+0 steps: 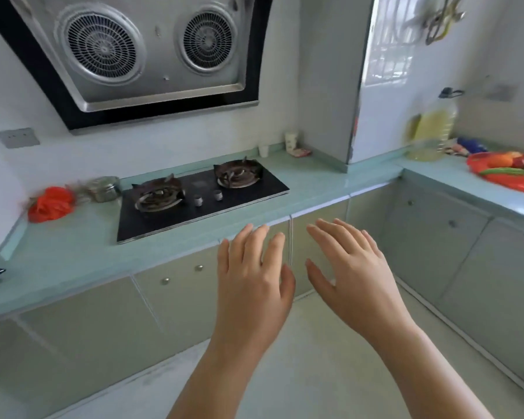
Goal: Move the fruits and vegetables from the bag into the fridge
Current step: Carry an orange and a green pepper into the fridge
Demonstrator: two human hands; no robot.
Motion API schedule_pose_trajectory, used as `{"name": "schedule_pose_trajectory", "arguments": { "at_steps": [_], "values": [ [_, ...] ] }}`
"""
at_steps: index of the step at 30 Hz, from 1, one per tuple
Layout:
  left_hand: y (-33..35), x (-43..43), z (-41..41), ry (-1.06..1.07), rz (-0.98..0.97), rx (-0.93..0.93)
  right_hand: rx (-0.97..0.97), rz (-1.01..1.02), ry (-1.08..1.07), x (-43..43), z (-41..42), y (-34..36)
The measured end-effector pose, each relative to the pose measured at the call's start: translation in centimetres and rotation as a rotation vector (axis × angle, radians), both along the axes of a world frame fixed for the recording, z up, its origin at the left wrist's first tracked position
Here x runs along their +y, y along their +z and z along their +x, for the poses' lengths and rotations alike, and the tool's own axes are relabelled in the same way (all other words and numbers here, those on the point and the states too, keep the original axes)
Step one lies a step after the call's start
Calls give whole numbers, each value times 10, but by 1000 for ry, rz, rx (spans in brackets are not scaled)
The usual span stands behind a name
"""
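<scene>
Red bag [508, 176] holds orange, green produce [510, 166].

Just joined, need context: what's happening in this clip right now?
A person stands in a kitchen corner with both hands out in front, open and empty: left hand, right hand. Neither touches anything. The red bag of produce lies on the counter to the right, out of their grasp, with an orange and green vegetables showing in it. No fridge is in view, so the moving hasn't visibly started.

Red-orange bag [508, 181], pale teal counter [330, 182], black stove [200, 204]
</scene>
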State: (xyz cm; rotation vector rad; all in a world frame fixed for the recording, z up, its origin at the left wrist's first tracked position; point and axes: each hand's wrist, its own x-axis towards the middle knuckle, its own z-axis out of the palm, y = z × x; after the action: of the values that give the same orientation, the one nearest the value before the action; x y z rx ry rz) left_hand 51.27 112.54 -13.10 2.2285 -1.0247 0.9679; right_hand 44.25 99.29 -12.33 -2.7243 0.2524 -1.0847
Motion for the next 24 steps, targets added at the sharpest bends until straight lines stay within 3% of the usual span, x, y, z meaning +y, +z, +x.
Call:
{"name": "schedule_pose_trajectory", "arguments": {
  "at_steps": [15,24],
  "values": [
    [-17,-334,-88,-443,54,122,5,34,-485,-281,-136,-12],
    [-46,-468,-72,-621,89,156,46,46,-664,-395,-139,-39]
  ]
}}
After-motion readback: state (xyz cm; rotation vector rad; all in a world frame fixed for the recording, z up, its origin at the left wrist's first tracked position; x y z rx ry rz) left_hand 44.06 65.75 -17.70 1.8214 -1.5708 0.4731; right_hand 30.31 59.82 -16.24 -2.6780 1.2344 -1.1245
